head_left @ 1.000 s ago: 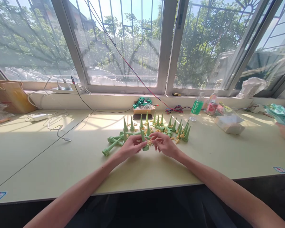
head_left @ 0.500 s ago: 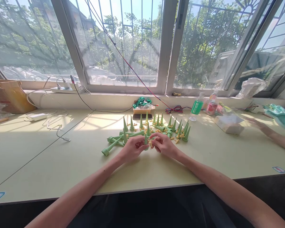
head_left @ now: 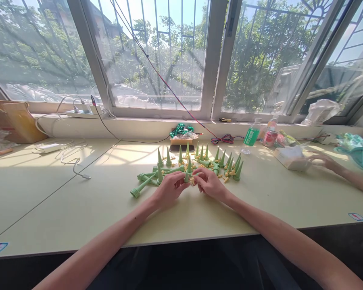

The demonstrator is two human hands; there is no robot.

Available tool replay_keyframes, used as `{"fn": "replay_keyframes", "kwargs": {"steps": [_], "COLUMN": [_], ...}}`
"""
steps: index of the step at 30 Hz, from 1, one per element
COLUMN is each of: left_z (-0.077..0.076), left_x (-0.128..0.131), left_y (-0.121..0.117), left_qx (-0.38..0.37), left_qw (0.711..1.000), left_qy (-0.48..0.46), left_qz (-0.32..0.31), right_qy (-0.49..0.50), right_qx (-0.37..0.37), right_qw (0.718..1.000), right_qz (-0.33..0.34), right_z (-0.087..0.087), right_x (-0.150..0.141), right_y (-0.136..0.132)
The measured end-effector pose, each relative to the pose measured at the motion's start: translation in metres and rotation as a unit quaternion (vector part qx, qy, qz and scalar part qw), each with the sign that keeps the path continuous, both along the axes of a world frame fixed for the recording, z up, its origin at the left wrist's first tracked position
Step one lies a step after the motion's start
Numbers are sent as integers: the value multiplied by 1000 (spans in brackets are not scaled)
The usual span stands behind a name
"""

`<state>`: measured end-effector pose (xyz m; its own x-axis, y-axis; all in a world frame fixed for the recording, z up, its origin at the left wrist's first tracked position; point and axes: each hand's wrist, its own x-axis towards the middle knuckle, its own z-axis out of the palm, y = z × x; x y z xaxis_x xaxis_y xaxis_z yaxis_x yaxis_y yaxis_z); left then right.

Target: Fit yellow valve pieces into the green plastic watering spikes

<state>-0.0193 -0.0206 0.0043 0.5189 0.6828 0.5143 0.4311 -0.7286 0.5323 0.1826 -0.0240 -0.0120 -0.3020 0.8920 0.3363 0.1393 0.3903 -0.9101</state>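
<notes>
My left hand (head_left: 170, 187) is closed on a green plastic watering spike (head_left: 186, 177), its narrow tip pointing up. Against the spike's right side, the fingers of my right hand (head_left: 211, 184) pinch a small yellow valve (head_left: 191, 181), partly hidden by the fingertips. Just beyond my hands stand several more green spikes (head_left: 237, 172), tips up, with yellow valves at their bases. Long green spikes (head_left: 142, 186) lie on their sides to the left, one with its wide capped end toward me.
A phone (head_left: 181, 148) and a small box (head_left: 183, 141) with green material are at the back. To the right stand a green-labelled bottle (head_left: 252, 137) and a tissue box (head_left: 292, 159), near another person's hand (head_left: 325, 160). A white cable (head_left: 75, 171) lies left.
The spike and valve in my hands have shifted slightly, with the spike sitting lower between my fingers. At the right, the other person's hand has moved left to the tissue box.
</notes>
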Motion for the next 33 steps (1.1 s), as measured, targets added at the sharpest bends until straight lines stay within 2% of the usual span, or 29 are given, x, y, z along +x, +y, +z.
{"fn": "replay_keyframes", "kwargs": {"steps": [7,13,17,21,28,33], "left_z": [3,11,8,1,-1,-1], "left_x": [0,1,1,-1,0,0], "left_y": [2,-3,-2,1,-2,-5], "left_qx": [-159,-202,-210,-192,-35,14], "left_qw": [981,970,969,975,999,998], "left_qy": [-111,-133,-130,-108,-1,39], "left_qz": [-13,-8,-18,-38,-27,-57], "right_qy": [-37,-42,-42,-45,-81,-105], "right_qx": [89,100,88,81,87,93], "right_qw": [995,994,995,995,991,987], "right_qz": [-38,-29,-35,-46,-66,-75], "right_z": [7,7,4,3,3,4], "right_x": [1,1,1,0,1,1], "right_y": [-5,-5,-4,-5,-6,-6]}}
